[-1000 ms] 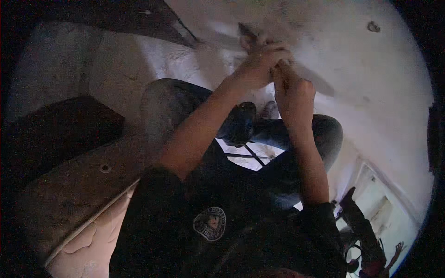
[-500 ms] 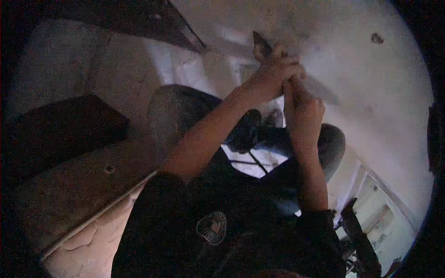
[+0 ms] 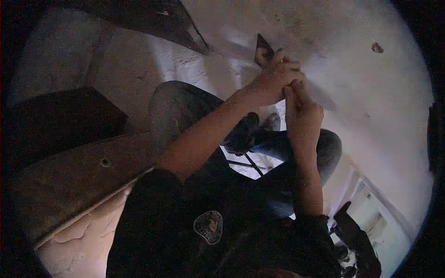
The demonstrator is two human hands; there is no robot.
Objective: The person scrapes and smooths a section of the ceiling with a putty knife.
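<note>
My left hand [image 3: 277, 79] reaches up in front of the pale wall, its fingers curled in toward my right hand. Directly below and to its right, my right hand [image 3: 304, 111] is closed, with thumb and fingers pinched together against the left one's fingertips. Whatever sits between the two hands is hidden. A dark brown pointed piece [image 3: 263, 52] with a lighter patch shows just beyond the left hand's knuckles; I cannot tell whether that hand grips it.
Below my hands are my bent knees [image 3: 178, 104] in jeans. At the left, a dark box-like block [image 3: 65, 123] lies by a brown board [image 3: 60, 185] with a round hole. A dark panel [image 3: 153, 21] juts in at the top. A pale framed panel [image 3: 384, 217] stands lower right.
The view has shifted a little, and both hands appear slightly lower. They stay pressed together in the same closed pose. The pointed piece shows more clearly now.
</note>
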